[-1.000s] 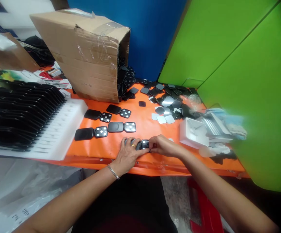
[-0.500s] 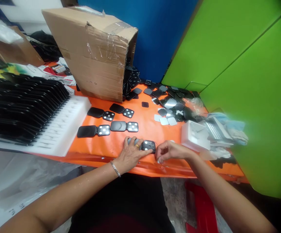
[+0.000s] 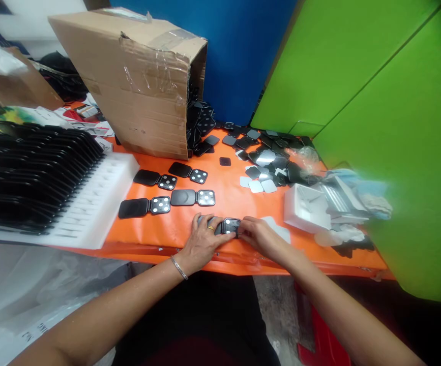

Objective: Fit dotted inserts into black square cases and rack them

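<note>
A black hinged two-pad piece lies at the near edge of the orange table. My left hand presses flat on its left half, fingers spread. My right hand has its fingertips pinched at the piece's right pad, which carries shiny round dots. Whether anything sits between those fingertips is too small to tell. Three more such hinged pieces lie in rows just beyond my hands.
A tipped cardboard box spills black pads at the back. A white foam rack holding several black pieces stands at left. Loose pads and silver squares lie at back right beside a white foam tray. Green panels wall the right.
My right hand drew back from the piece toward the table edge, then returned to its right pad. My left hand stayed pressing on the left half.
</note>
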Action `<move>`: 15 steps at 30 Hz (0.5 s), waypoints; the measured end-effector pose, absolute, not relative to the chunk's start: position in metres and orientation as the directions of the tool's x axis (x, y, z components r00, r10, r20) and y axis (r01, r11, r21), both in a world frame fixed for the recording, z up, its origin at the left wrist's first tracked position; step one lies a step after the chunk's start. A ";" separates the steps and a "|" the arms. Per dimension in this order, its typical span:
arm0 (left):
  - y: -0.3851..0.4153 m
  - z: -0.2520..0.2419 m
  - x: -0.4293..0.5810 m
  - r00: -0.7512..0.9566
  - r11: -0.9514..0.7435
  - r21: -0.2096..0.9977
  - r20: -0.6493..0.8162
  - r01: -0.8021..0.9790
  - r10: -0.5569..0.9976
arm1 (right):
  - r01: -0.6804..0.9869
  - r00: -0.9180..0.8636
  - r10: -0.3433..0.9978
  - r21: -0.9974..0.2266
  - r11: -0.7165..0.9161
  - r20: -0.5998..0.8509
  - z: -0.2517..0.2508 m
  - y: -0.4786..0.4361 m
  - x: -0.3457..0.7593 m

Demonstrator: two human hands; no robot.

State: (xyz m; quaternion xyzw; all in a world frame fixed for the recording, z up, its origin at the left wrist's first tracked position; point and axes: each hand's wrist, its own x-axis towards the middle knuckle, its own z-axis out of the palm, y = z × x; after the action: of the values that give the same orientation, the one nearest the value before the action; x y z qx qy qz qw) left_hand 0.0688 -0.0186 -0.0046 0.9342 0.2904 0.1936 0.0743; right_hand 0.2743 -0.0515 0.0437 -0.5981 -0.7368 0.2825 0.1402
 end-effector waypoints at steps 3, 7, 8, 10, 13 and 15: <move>-0.019 -0.005 0.070 0.764 -0.822 0.243 0.306 0.514 0.568 | 0.866 -0.252 0.955 -0.477 0.150 -0.157 0.052 -0.051 0.265; -0.017 -0.002 0.070 0.787 -0.830 0.233 0.268 0.507 0.556 | 0.868 -0.218 0.954 -0.488 0.094 -0.204 0.053 -0.049 0.265; -0.017 -0.001 0.070 0.792 -0.831 0.233 0.257 0.505 0.554 | 0.860 -0.218 0.952 -0.503 0.083 -0.215 0.052 -0.050 0.266; -0.016 0.001 0.070 0.801 -0.833 0.233 0.238 0.502 0.550 | 0.844 -0.212 0.952 -0.532 0.066 -0.219 0.050 -0.051 0.269; -0.016 0.004 0.069 0.814 -0.837 0.224 0.211 0.499 0.542 | 0.847 -0.192 0.963 -0.528 0.067 -0.187 0.048 -0.051 0.271; -0.016 0.007 0.069 0.818 -0.837 0.217 0.197 0.502 0.541 | 0.847 -0.215 0.958 -0.525 0.087 -0.188 0.048 -0.047 0.274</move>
State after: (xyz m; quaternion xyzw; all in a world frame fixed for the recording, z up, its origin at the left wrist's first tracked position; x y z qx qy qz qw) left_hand 0.0690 -0.0159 0.0065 0.9502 0.2743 0.1260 0.0780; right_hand 0.2742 -0.0469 0.0483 -0.6181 -0.7300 0.2730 0.1023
